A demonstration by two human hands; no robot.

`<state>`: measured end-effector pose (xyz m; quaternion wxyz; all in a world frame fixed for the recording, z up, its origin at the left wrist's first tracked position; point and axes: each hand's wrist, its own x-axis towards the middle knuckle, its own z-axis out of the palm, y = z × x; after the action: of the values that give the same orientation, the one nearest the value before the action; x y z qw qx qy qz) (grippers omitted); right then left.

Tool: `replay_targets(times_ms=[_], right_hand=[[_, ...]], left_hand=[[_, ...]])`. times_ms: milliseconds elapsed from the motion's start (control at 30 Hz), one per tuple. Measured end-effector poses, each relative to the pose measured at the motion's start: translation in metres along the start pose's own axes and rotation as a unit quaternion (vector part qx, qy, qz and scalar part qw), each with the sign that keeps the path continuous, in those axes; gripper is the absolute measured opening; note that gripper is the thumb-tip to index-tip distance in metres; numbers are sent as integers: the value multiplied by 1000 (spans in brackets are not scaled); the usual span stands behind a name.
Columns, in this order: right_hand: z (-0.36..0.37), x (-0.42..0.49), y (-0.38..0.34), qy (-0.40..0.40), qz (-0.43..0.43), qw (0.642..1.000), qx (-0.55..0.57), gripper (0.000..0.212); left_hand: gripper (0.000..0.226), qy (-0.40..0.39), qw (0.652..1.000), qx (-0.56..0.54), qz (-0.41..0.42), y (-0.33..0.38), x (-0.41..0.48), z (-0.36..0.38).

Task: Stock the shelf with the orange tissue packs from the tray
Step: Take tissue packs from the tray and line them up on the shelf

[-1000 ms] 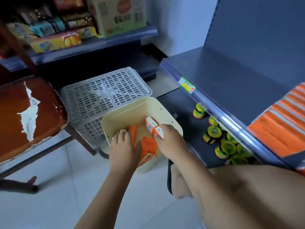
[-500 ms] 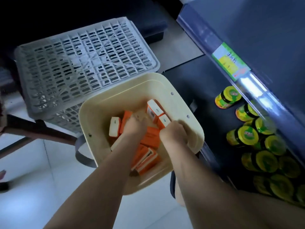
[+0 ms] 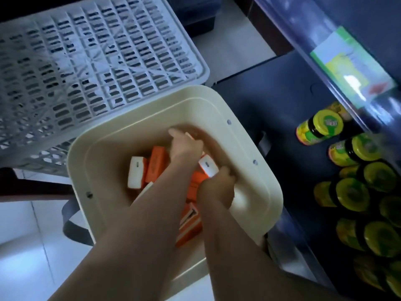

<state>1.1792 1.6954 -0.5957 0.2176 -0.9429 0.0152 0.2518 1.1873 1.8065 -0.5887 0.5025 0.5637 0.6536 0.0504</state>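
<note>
Both hands are working inside the tray (image 3: 260, 181). The right hand (image 3: 217, 187) is pinching a tissue pack (image 3: 208, 168) by its white end. The left hand (image 3: 186, 146), just beyond, is hiding its own grip. Such a shallow end-hold is risking a slip, dropping the pack among those lying loose beneath or onto the jars (image 3: 351, 192) to the right.

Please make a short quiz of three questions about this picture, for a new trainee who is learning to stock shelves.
1. True or false: the left hand and the right hand are both inside the cream tray.
2. What stands on the low shelf to the right of the tray?
A) jars with yellow-green lids
B) water bottles
C) folded towels
3. Fill in: the right hand's fingers curl over an orange tissue pack whose visible end is ____.
Key: 1 true; 2 A; 3 white.
</note>
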Motion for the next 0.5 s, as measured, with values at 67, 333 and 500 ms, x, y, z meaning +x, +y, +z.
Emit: replay_targets(times_ms=[67, 333, 500], right_hand=[[1, -10, -5, 49, -21, 990, 132, 32], [-3, -60, -26, 35, 16, 876, 481, 15], [-28, -88, -24, 7, 12, 889, 457, 49]], left_hand=[[55, 5, 997, -63, -41, -9, 7, -8], [29, 66, 944, -311, -91, -41, -50, -88], [51, 16, 910, -406, -80, -50, -91, -126]])
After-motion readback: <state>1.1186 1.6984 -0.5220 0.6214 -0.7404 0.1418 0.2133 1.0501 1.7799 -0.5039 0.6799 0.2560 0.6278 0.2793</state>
